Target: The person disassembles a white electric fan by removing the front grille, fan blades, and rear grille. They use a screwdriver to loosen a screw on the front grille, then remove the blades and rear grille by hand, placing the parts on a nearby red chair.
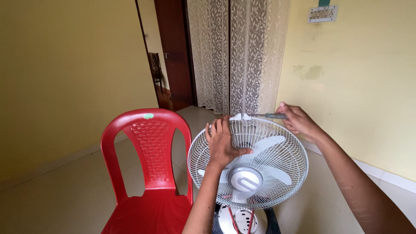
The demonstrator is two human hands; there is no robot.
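Both hands are up on a white pedestal fan (248, 162), well apart from each other across its top edge. The left hand (223, 143) lies flat and spread on the front grille (277, 173), fingers reaching up toward 12 o'clock on the round guard, thumb stretched out toward the hub; it presses on the wires and is not closed round anything. The right hand (298, 120) sits at about 1 o'clock on the rim, closed on the handle of a screwdriver (265, 115). That tool's long axis runs nearly level, from the right hand toward 9 o'clock, and its tip meets the small white clip (241, 117) at the very top of the guard, just beside the left fingertips. So the clip lies between the two hands, with the left hand nearer to it (its fingers almost touch it) and the right hand reaching it only through the shaft.

Behind the grille the pale blades and the grey round hub cap (245, 179) show clearly. Below, the fan's base (242, 221) is open, with red wires visible inside.

At 9 o'clock from the fan stands a red plastic chair (147, 173), its seat bare. Farther back hang a lace curtain (238, 52) and a dark wooden door (175, 47); a switch plate (322, 14) sits on the yellow wall at 1 o'clock.
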